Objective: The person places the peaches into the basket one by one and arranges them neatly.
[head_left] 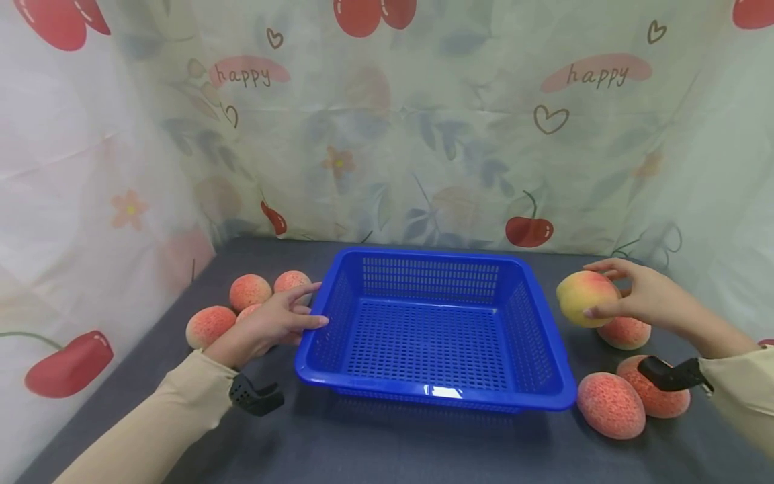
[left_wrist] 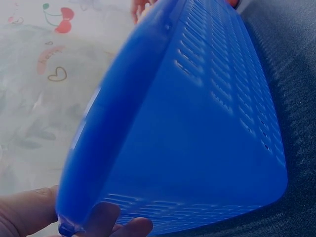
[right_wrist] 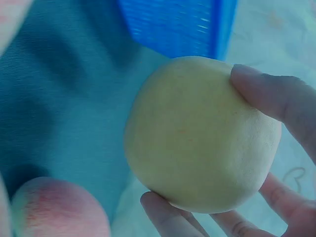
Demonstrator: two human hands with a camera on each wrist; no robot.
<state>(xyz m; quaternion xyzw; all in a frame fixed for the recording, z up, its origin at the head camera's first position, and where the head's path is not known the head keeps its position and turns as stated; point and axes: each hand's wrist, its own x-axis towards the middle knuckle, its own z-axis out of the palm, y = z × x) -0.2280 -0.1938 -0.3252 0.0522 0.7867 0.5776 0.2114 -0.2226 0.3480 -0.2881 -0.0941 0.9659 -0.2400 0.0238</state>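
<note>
A blue plastic basket [head_left: 423, 396] with slotted walls and a grid floor stands in the middle of the table, with nothing in it. My left hand [head_left: 275, 319] pinches its left rim, thumb on top and fingers curled under the edge [left_wrist: 81, 192]. Beyond the basket's right side, my right hand [head_left: 641, 292] holds a yellow peach [head_left: 583, 296] with a red blush, raised off the table. Thumb and fingers press on opposite sides of this peach [right_wrist: 202, 138]. Behind and below it sits a pinkish-red peach [head_left: 625, 334], partly covered by the hand.
Two more peaches [head_left: 612, 405] lie at the basket's front right corner, under the right wrist. Several peaches [head_left: 210, 326] cluster left of the basket, some partly behind my left hand. A printed curtain [head_left: 423, 134] hangs around the dark table [head_left: 387, 444].
</note>
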